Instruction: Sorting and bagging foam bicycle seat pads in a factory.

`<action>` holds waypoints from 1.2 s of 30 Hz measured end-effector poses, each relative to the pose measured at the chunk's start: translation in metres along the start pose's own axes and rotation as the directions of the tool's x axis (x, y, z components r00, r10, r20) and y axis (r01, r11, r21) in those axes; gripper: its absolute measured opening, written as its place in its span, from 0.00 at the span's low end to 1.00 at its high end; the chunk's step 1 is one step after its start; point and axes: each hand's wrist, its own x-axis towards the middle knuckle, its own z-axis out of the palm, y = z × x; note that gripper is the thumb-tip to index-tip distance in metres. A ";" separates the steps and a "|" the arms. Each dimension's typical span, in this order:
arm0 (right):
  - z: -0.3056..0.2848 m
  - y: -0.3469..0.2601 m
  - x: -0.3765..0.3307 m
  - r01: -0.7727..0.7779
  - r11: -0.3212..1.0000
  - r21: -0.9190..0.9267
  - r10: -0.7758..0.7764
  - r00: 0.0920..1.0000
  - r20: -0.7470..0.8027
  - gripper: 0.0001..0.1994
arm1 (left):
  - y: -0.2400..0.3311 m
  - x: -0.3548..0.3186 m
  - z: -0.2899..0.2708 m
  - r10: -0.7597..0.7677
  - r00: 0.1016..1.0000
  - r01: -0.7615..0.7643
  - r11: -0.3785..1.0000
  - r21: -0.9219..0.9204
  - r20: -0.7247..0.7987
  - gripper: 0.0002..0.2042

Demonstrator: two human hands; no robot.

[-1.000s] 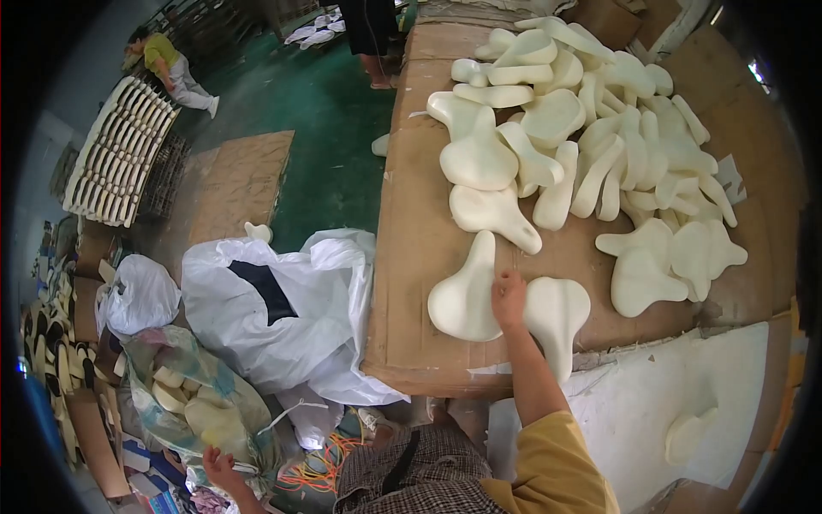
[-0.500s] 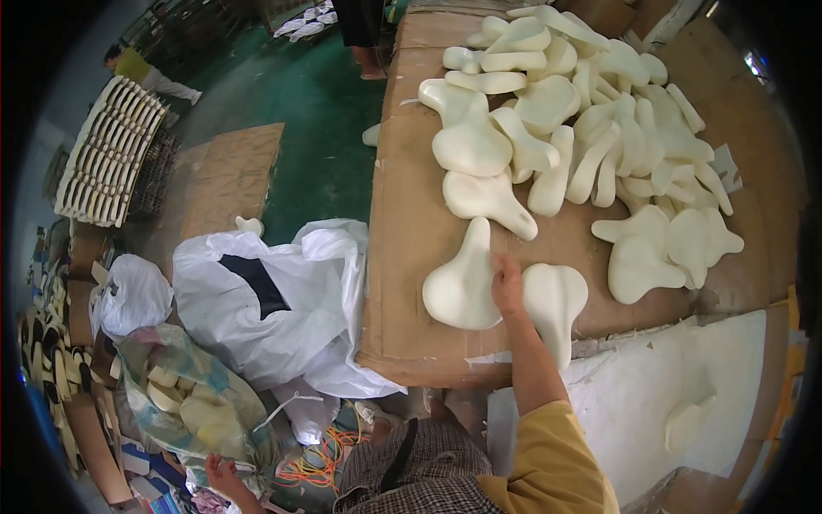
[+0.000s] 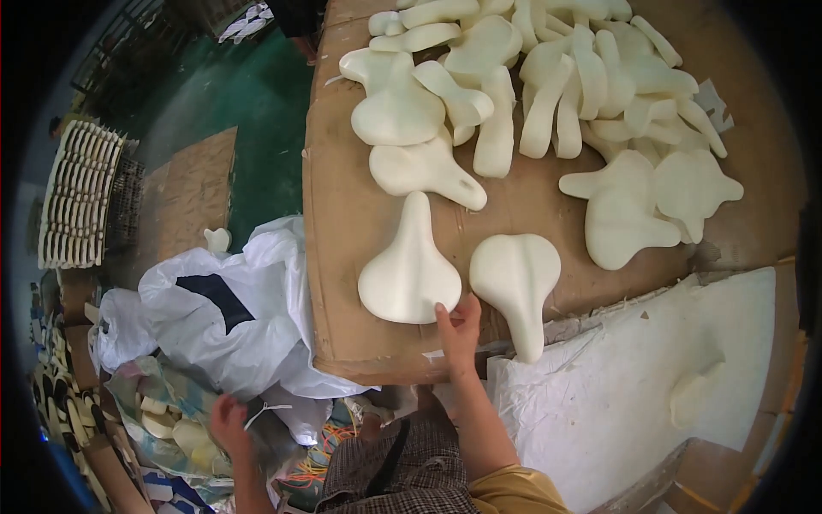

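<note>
Two cream foam bicycle saddle pads lie apart from the pile, near the front of the cardboard-covered table. The left pad (image 3: 407, 274) has its narrow nose pointing away from me, while the right pad (image 3: 516, 274) points its nose towards me. My right hand (image 3: 461, 330) is at the left pad's near right edge, thumb touching the rim and the fingers apart beside it. Low at the left, my left hand (image 3: 229, 426) hangs in front of an open woven sack (image 3: 141, 385), fingers loosely bent, with nothing visible in it.
A heap of foam saddle pads (image 3: 586, 68) covers the table's far part. A large white plastic sack (image 3: 205, 334) stands against the left table edge (image 3: 310, 257). White sheeting (image 3: 616, 360) lies at the front right. Orange cord (image 3: 321, 458) tangles on the floor; curved pieces are stacked (image 3: 77, 193) further left.
My view has shifted right and closer to the table. My right hand has drawn back from between the two pads to the left pad's near edge. My left hand has risen further into view.
</note>
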 end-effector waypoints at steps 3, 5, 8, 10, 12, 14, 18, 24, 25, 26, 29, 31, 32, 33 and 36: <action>0.010 0.013 0.021 0.011 0.992 0.125 -0.017 0.999 0.050 0.34 | 0.019 0.029 0.089 0.053 0.979 -0.045 0.998 -0.046 0.194 0.15; 0.007 0.028 0.032 0.065 0.990 0.122 -0.074 0.995 0.069 0.36 | 0.041 0.034 0.159 0.076 0.932 -0.059 0.996 -0.060 0.354 0.18; -0.003 0.033 0.021 0.078 0.997 0.023 -0.080 0.993 0.084 0.36 | 0.078 0.014 0.232 -0.080 0.877 0.116 0.992 -0.048 0.473 0.23; -0.012 -0.001 -0.016 -0.005 0.990 0.143 -0.023 0.981 0.192 0.33 | 0.069 0.012 0.239 -0.104 0.823 0.153 0.987 -0.042 0.558 0.31; -0.033 -0.027 -0.047 0.108 0.990 0.092 -0.129 0.954 0.269 0.34 | 0.082 -0.010 0.242 -0.012 0.767 0.157 0.973 -0.170 0.641 0.35; -0.047 -0.042 -0.067 0.214 0.975 0.057 -0.220 0.911 0.348 0.34 | 0.091 -0.021 0.232 0.087 0.704 0.170 0.943 -0.285 0.705 0.38; -0.070 -0.067 -0.087 0.256 0.962 0.095 -0.273 0.880 0.389 0.35 | 0.102 -0.044 0.202 0.094 0.696 0.039 0.985 -0.168 0.711 0.44; -0.082 -0.092 -0.107 0.399 0.912 0.093 -0.395 0.794 0.462 0.37 | 0.118 -0.057 0.177 0.221 0.766 0.058 0.911 -0.408 0.603 0.43; -0.083 -0.094 -0.108 0.399 0.912 0.098 -0.397 0.793 0.463 0.37 | 0.123 -0.059 0.173 0.245 0.777 0.023 0.910 -0.415 0.580 0.42; -0.083 -0.096 -0.111 0.404 0.909 0.100 -0.400 0.780 0.482 0.37 | 0.127 -0.060 0.169 0.269 0.786 -0.013 0.907 -0.421 0.556 0.41; -0.083 -0.100 -0.116 0.424 0.899 0.108 -0.421 0.772 0.476 0.37 | 0.137 -0.062 0.160 0.308 0.794 -0.076 0.906 -0.417 0.524 0.40; -0.083 -0.102 -0.119 0.397 0.907 0.141 -0.415 0.782 0.466 0.37 | 0.140 -0.065 0.153 0.319 0.808 -0.101 0.904 -0.416 0.496 0.40; -0.085 -0.102 -0.119 0.403 0.904 0.144 -0.420 0.772 0.477 0.37 | 0.142 -0.067 0.150 0.328 0.812 -0.124 0.905 -0.407 0.482 0.40; -0.088 -0.100 -0.120 0.410 0.904 0.120 -0.415 0.771 0.483 0.38 | 0.142 -0.068 0.148 0.330 0.817 -0.126 0.902 -0.412 0.473 0.40; -0.086 -0.099 -0.122 0.423 0.899 0.113 -0.422 0.770 0.478 0.37 | 0.141 -0.071 0.145 0.343 0.824 -0.168 0.908 -0.383 0.451 0.40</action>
